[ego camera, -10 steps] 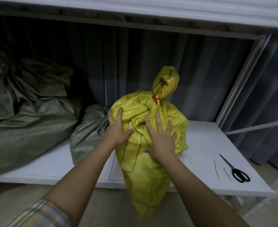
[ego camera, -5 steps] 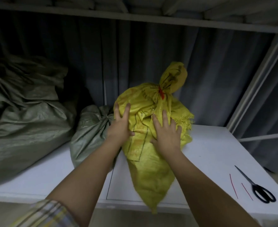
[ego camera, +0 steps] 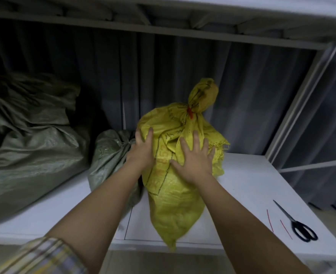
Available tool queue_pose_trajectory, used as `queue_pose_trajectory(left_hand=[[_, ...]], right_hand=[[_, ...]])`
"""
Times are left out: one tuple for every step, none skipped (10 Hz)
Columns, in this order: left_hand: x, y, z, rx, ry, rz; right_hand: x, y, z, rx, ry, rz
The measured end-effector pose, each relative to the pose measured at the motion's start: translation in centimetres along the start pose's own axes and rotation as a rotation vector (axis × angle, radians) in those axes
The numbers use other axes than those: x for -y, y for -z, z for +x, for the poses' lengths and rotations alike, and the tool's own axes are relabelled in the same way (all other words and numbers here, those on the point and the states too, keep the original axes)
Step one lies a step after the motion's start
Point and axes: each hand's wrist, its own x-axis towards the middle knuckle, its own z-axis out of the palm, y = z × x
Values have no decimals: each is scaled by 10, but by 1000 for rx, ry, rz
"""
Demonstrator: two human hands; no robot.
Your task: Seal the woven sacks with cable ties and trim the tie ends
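Your left hand (ego camera: 141,153) and right hand (ego camera: 194,161) press flat on the yellow sack (ego camera: 173,194), tied with a red cable tie (ego camera: 190,113), scissors (ego camera: 295,222) nearby on the white table (ego camera: 246,184).

Yellow sack (ego camera: 175,194); red tie (ego camera: 190,113); seemingly grey-green sacks (ego camera: 34,155).

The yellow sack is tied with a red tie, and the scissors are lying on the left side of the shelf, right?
Not quite. The head view shows the scissors on the right side of the white shelf, beside two loose red ties. The rest holds: the yellow sack has a red tie round its neck.
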Motion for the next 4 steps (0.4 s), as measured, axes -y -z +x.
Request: queue_pose_trajectory(left_hand=[[-6,13,-11,59,23,9],[-12,30,-26,110,19,95],[-16,50,-39,109,16,189],[-22,74,-52,46,-1,164]], right_hand=[[-1,17,-7,47,-13,12],[0,38,-14,96,4,-13],[6,62,-22,108,38,3],[18,93,-29,39,88,30]])
